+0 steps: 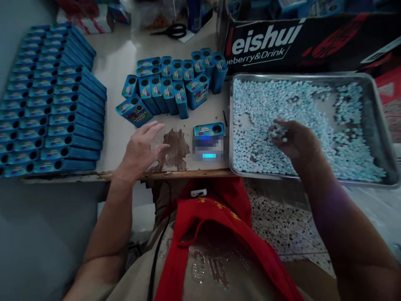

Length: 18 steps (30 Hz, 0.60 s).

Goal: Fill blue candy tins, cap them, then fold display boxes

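My left hand hovers over the table's front part with fingers and thumb apart, holding nothing. Just beyond its fingertips stands a tilted blue tin at the near end of a loose group of upright blue tins. My right hand is over a metal tray of small pale blue and white candies, its fingers closed around several of them. Between my hands, one blue tin with a dark round opening sits on or behind a small device whose front is pixelated.
Stacked rows of blue tins fill the left side. A black cardboard box stands behind the tray. Black scissors lie at the back. Worn brown wood shows near the table's front edge, and a thin dark stick lies beside the tray.
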Tool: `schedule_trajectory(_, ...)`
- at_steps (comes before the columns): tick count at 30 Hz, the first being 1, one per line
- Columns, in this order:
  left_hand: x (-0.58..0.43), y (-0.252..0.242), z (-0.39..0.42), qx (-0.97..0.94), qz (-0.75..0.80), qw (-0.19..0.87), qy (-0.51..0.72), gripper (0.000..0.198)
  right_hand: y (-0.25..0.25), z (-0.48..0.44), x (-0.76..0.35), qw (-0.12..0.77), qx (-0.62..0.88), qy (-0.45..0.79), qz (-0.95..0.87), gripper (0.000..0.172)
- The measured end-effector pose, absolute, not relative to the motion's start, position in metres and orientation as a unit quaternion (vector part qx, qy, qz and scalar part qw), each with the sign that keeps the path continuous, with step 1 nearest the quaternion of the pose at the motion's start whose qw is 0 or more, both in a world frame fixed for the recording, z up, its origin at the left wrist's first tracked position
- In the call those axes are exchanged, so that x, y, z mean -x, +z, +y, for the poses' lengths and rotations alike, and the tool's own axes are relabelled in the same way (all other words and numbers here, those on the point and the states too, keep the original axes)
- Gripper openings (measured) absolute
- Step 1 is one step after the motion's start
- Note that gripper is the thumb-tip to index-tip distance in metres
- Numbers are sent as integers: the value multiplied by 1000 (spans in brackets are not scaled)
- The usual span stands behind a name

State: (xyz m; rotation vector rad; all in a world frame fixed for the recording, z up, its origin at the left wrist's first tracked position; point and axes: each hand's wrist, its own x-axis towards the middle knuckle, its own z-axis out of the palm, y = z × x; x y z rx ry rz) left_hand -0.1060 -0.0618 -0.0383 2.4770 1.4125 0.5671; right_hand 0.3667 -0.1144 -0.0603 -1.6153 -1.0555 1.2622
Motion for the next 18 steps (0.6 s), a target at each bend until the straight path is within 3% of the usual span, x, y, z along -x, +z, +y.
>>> schedule_trajectory(3, 95, -44, -62, -846, 456, 158, 225, 59, -50, -115, -364, 478, 601, 538, -347, 26)
schedule_trajectory(7, 73, -48, -68, -822, 445, 231, 271, 67, -58, -111, -352, 460, 604, 537, -368, 45)
schedule_trajectory(11, 49, -55, -75, -781, 435, 304, 330, 82, -73, -105, -326, 484, 632, 437, -419, 49)
schedule_trajectory(18, 28, -75, -73, -761, 414, 350, 357, 77, -59, -106, -307, 208, 718, 140, -649, 32)
